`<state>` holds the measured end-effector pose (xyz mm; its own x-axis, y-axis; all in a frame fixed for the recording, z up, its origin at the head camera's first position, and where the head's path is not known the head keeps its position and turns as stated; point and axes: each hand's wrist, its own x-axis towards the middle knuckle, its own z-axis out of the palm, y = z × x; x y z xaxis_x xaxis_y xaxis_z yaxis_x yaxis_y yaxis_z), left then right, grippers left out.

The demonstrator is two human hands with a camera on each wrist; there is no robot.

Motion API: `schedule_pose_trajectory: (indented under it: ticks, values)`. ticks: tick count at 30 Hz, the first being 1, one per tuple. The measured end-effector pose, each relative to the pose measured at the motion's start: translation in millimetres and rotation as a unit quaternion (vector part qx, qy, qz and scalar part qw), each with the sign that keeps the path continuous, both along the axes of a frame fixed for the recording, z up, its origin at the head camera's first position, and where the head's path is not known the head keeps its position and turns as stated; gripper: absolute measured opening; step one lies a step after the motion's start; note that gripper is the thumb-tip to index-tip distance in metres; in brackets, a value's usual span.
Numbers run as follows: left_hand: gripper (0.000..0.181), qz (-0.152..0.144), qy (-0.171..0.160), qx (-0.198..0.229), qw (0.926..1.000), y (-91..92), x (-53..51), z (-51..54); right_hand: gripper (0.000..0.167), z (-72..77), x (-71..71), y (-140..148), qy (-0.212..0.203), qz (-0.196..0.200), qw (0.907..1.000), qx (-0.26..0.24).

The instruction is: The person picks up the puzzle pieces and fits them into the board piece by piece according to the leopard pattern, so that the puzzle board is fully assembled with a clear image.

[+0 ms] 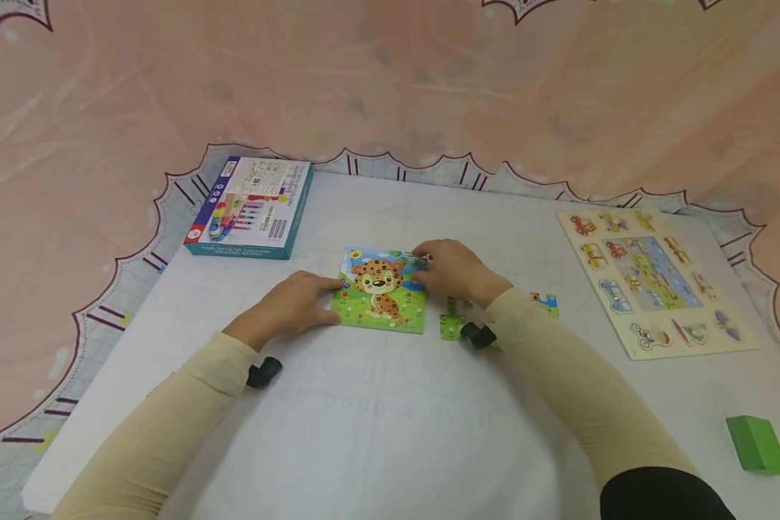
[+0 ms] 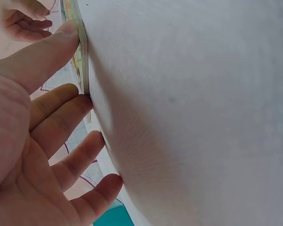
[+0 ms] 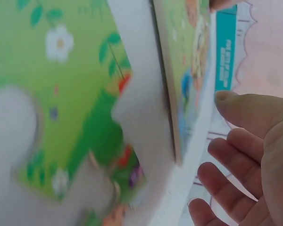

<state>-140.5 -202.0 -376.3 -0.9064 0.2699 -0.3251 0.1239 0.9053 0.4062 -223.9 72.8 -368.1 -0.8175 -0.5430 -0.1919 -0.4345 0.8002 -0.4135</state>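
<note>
A leopard-picture jigsaw board point(image 1: 380, 292) lies flat on the white table. My left hand point(image 1: 291, 307) touches its left edge, the thumb by the lower corner and the fingers spread above; the left wrist view shows them fairly straight against the edge. My right hand point(image 1: 458, 271) is by the upper right corner of the board. Its fingers point(image 3: 228, 193) are loosely bent in the right wrist view, with nothing seen between them and the thumb. Loose green puzzle pieces point(image 1: 451, 328) lie right of the board, partly hidden by the right wrist; another piece point(image 1: 547, 303) lies farther right.
A boxed toy set point(image 1: 253, 209) lies at the back left. On the right is a wooden vehicle puzzle board point(image 1: 656, 278), and a green block point(image 1: 757, 444) stands near the right edge. A patterned curtain point(image 1: 390, 79) hangs behind the table.
</note>
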Motion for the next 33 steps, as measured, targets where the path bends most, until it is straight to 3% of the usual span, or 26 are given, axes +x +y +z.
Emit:
schedule_pose_trajectory:
  ticks: [5, 13, 23, 33]
  values:
    - [0.064, -0.005, 0.002, -0.001, 1.0000, 0.0, 0.6, 0.5, 0.049, 8.5, 1.0, 16, -0.012, -0.006, 0.9999, -0.009]
    - [0.065, -0.004, 0.002, -0.005, 1.0000, -0.3, -0.2, -0.3, 0.048, 8.9, 2.6, 41, -0.020, -0.023, 0.9995, -0.005]
    - [0.065, -0.006, 0.000, -0.004, 1.0000, -0.3, 0.1, 0.1, 0.049, 1.9, 10.6, 64, -0.028, -0.032, 0.9988, 0.024]
    - [0.065, -0.004, -0.003, -0.003, 1.0000, -0.1, -0.6, -0.2, 0.050, -8.5, 20.2, 79, -0.012, -0.008, 0.9997, 0.021]
